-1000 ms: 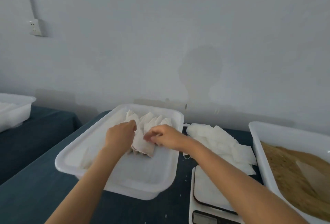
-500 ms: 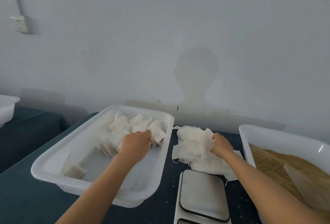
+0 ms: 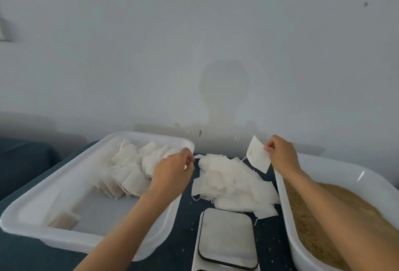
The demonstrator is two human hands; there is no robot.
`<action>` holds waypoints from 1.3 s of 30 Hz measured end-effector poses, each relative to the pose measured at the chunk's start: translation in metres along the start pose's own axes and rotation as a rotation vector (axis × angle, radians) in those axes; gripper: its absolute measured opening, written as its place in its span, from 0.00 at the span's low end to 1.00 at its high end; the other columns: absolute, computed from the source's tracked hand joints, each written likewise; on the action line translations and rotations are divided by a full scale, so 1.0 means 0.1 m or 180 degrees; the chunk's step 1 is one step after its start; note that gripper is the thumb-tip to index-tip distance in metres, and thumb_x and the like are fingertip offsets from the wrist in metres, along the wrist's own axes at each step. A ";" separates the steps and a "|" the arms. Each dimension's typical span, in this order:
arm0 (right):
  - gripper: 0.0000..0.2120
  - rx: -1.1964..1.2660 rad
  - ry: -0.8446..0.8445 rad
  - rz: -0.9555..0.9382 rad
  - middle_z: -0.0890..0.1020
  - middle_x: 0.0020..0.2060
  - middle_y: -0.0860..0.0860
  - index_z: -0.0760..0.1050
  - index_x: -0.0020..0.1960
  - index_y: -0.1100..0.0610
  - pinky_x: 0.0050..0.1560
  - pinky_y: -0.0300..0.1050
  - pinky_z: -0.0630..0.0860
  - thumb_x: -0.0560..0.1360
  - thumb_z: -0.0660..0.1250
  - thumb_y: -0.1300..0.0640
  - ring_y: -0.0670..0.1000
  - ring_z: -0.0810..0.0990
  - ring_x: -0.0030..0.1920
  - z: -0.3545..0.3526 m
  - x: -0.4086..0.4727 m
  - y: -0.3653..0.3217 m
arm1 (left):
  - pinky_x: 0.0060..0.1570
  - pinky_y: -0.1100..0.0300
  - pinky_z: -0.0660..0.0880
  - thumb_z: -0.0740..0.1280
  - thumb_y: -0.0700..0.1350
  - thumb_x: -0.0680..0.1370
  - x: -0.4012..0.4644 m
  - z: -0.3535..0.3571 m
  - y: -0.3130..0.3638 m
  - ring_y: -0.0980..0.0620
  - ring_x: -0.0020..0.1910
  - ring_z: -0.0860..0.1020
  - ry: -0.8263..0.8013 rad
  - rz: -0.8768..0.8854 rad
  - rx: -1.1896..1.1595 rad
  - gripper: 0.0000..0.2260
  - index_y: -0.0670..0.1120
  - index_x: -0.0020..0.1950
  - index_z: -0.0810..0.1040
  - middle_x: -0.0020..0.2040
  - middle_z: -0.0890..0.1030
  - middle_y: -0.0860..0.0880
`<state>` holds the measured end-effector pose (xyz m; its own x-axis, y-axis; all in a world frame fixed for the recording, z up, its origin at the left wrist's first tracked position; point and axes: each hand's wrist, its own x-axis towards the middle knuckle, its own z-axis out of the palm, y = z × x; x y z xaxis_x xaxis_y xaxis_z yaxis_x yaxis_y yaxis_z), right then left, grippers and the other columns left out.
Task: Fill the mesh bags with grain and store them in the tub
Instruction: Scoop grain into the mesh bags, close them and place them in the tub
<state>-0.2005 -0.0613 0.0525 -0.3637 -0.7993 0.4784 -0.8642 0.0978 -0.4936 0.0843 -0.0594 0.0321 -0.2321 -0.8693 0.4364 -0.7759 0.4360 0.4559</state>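
While your right hand (image 3: 281, 155) pinches one empty mesh bag (image 3: 258, 155) by its upper edge, the bag hangs in the air above the gap between the loose pile of empty bags (image 3: 233, 186) and the grain tub (image 3: 354, 171). Its long axis runs tilted, from about 11 o'clock down to 5 o'clock, with the free corner pointing down toward the grain (image 3: 319, 216).

Your left hand (image 3: 172, 171) floats over the right rim of the storage tub (image 3: 71, 184), fingers loosely curled; whether it holds a drawstring or nothing, the view does not show. From that hand the lifted bag lies at about 2 o'clock, well apart, so the right hand is clearly the nearer one.

Filled bags (image 3: 129, 171) stand in a row inside the storage tub. The scale (image 3: 226, 240) sits at 6 o'clock of the pile. The next move probably needs your left hand to cross over and open the bag's mouth.
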 end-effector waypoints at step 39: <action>0.16 0.2153 -0.0779 0.1639 0.78 0.27 0.47 0.77 0.33 0.51 0.33 0.39 0.70 0.78 0.61 0.59 0.46 0.76 0.29 -1.01 -1.24 1.10 | 0.52 0.54 0.76 0.57 0.44 0.82 -0.34 1.60 2.16 0.52 0.47 0.79 -0.2747 0.0592 -0.3467 0.07 0.45 0.50 0.74 0.47 0.79 0.47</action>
<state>-0.2859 0.1082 0.0125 -0.4993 -0.8648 -0.0524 -0.1946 0.1709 -0.9659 -0.1698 0.0270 -0.0082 -0.8714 -0.4733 0.1292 0.0521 0.1727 0.9836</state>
